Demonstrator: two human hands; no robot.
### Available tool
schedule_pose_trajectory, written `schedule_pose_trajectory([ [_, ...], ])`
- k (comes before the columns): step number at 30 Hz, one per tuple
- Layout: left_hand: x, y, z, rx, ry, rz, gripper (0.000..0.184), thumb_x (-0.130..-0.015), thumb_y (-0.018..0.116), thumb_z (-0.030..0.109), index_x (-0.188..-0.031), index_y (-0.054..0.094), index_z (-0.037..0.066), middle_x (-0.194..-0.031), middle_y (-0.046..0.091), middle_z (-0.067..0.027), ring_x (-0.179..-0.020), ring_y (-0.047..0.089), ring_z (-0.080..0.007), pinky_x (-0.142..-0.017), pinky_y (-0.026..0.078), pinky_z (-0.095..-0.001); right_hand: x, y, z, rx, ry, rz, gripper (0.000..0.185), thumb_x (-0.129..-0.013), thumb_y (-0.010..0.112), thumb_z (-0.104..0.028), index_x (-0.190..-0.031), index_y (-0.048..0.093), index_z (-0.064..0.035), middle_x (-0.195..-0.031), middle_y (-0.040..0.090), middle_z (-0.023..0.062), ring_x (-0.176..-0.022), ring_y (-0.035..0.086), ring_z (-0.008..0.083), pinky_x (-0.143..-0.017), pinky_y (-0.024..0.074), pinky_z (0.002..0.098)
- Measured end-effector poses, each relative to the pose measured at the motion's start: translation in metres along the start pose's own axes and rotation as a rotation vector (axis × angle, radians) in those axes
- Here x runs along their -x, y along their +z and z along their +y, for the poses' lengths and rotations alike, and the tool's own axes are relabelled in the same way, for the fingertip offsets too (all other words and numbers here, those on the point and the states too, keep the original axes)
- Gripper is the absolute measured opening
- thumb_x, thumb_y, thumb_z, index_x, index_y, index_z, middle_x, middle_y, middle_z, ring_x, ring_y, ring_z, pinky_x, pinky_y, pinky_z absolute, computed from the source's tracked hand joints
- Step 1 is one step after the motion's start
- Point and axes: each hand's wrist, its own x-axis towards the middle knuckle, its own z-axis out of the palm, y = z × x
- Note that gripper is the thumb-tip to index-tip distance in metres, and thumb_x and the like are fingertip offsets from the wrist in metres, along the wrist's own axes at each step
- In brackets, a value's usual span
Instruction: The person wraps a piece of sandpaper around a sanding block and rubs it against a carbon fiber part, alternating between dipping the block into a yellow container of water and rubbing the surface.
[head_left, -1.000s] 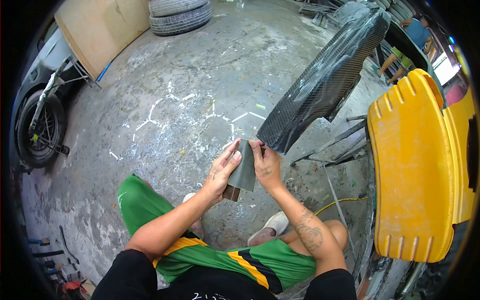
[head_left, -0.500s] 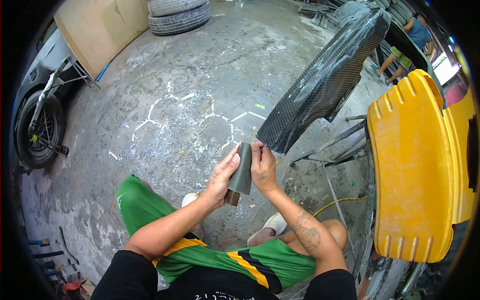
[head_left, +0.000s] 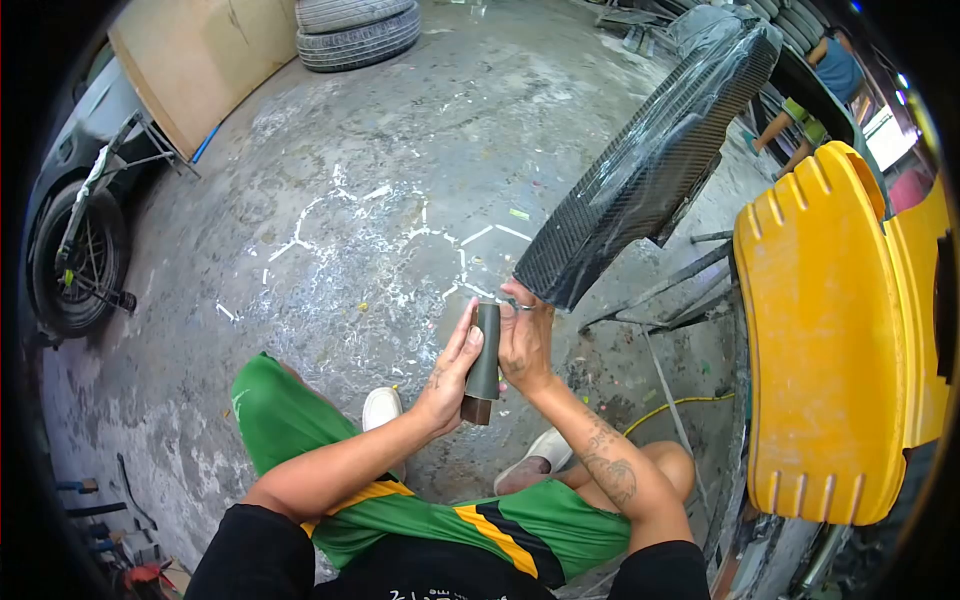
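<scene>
Between my two hands is a dark grey sheet [head_left: 485, 355], which looks like sandpaper, wrapped around a brown block [head_left: 476, 411] whose lower end sticks out. My left hand [head_left: 455, 372] grips the wrapped block from the left, thumb lying along the sheet. On the other side, my right hand [head_left: 526, 345] presses against the sheet's right edge with bent fingers, partly hidden behind it. Just above my right fingers is the lower end of a long carbon-fibre-patterned panel [head_left: 640, 170], glossy and dark.
A yellow body panel [head_left: 820, 340] stands close on my right, beside a metal stand [head_left: 665, 295]. Tyres [head_left: 358, 35] are stacked at the back, and a car wheel [head_left: 82, 262] is at left. White tape strips [head_left: 300, 225] mark the floor. Another person [head_left: 835, 70] is at far right.
The sheet's flared right side now lies closer around the block. Both hands have moved slightly down, and the right hand has turned with its fingers curled more.
</scene>
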Motion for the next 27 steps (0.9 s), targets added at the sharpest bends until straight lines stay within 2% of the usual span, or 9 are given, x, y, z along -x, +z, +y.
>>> schedule_pose_trajectory([
  [3, 0.0, 0.002, 0.003, -0.015, -0.006, -0.013, 0.068, -0.112, 0.048, 0.042, -0.17, 0.015, 0.027, -0.162, 0.034, -0.0081, -0.098, 0.062, -0.015, -0.072, 0.064, -0.0342, -0.002, -0.001, -0.001, -0.002, -0.013, 0.009, 0.027, -0.109, 0.048, -0.019, -0.13, 0.056, -0.0047, -0.128, 0.063, 0.0174, -0.118, 0.056, 0.0356, -0.105, 0.038, 0.0462],
  [5, 0.004, 0.009, 0.011, -0.064, -0.022, 0.029, 0.068, -0.112, 0.05, 0.039, -0.169, 0.019, 0.021, -0.163, 0.035, -0.0085, -0.113, 0.061, -0.0177, -0.091, 0.06, -0.0351, -0.002, 0.0, 0.003, -0.01, -0.036, 0.016, 0.026, -0.109, 0.048, -0.018, -0.128, 0.058, -0.0043, -0.126, 0.063, 0.0173, -0.115, 0.058, 0.0354, -0.102, 0.04, 0.0452],
  [6, 0.0, 0.005, 0.006, -0.064, -0.022, 0.029, 0.068, -0.112, 0.05, 0.039, -0.169, 0.019, 0.021, -0.163, 0.035, -0.0085, -0.113, 0.061, -0.0177, -0.091, 0.06, -0.0351, -0.002, 0.0, 0.005, -0.019, -0.059, 0.02, 0.025, -0.109, 0.048, -0.018, -0.126, 0.059, -0.0038, -0.125, 0.064, 0.0171, -0.113, 0.059, 0.0352, -0.1, 0.0419, 0.0442],
  [8, -0.009, -0.008, -0.008, -0.151, 0.066, 0.08, 0.067, -0.111, 0.054, 0.037, -0.167, 0.027, 0.012, -0.165, 0.037, -0.0094, -0.133, 0.053, -0.0194, -0.112, 0.045, -0.0338, -0.006, -0.004, 0.008, -0.103, -0.049, -0.047, 0.024, -0.11, 0.048, -0.019, -0.124, 0.061, -0.0036, -0.121, 0.065, 0.0167, -0.108, 0.061, 0.0358, -0.097, 0.0446, 0.0431],
  [11, -0.012, -0.01, 0.005, -0.117, 0.023, 0.062, 0.066, -0.109, 0.057, 0.036, -0.164, 0.034, 0.007, -0.165, 0.039, -0.01, -0.145, 0.042, -0.0188, -0.12, 0.031, -0.0316, -0.016, -0.009, 0.006, -0.22, 0.046, -0.15, 0.029, -0.11, 0.051, -0.027, -0.118, 0.064, -0.0013, -0.109, 0.07, 0.0152, -0.097, 0.066, 0.0351, -0.088, 0.0499, 0.0413],
  [13, -0.015, -0.01, 0.011, -0.125, 0.034, 0.062, 0.067, -0.109, 0.058, 0.036, -0.164, 0.034, 0.007, -0.164, 0.04, -0.0102, -0.144, 0.043, -0.0188, -0.119, 0.034, -0.0321, -0.022, -0.012, 0.006, -0.249, 0.131, -0.186, 0.037, -0.11, 0.054, -0.033, -0.115, 0.066, 0.0008, -0.101, 0.073, 0.014, -0.092, 0.07, 0.0338, -0.082, 0.0525, 0.0406],
  [16, -0.021, -0.014, 0.018, -0.156, 0.064, 0.048, 0.067, -0.108, 0.06, 0.035, -0.164, 0.035, 0.008, -0.161, 0.043, -0.0103, -0.141, 0.046, -0.0183, -0.116, 0.037, -0.0326, -0.034, -0.024, 0.005, -0.487, 0.629, -0.339, 0.035, -0.1, 0.074, -0.039, -0.111, 0.071, -0.0058, -0.095, 0.068, -0.0018, -0.092, 0.063, 0.0086, -0.084, 0.0487, 0.0273],
  [22, -0.02, -0.013, 0.026, -0.123, 0.005, 0.018, 0.063, -0.107, 0.063, 0.037, -0.159, 0.044, 0.005, -0.143, 0.059, -0.0072, -0.122, 0.058, -0.0126, -0.102, 0.049, -0.0291, -0.038, -0.042, 0.033, -0.758, 0.494, -0.412, 0.037, -0.087, 0.087, -0.021, -0.12, 0.075, -0.0082, -0.1, 0.068, -0.0038, -0.095, 0.061, 0.008, -0.086, 0.0486, 0.0252],
  [27, -0.023, -0.019, 0.023, -0.112, -0.053, 0.018, 0.059, -0.108, 0.062, 0.038, -0.154, 0.049, 0.003, -0.123, 0.068, -0.0025, -0.103, 0.064, -0.0074, -0.088, 0.054, -0.0258, -0.047, -0.054, 0.015, -0.766, 0.493, -0.419, 0.037, -0.086, 0.088, -0.021, -0.118, 0.078, -0.0074, -0.103, 0.068, -0.0037, -0.097, 0.061, 0.0089, -0.088, 0.0499, 0.0264],
])
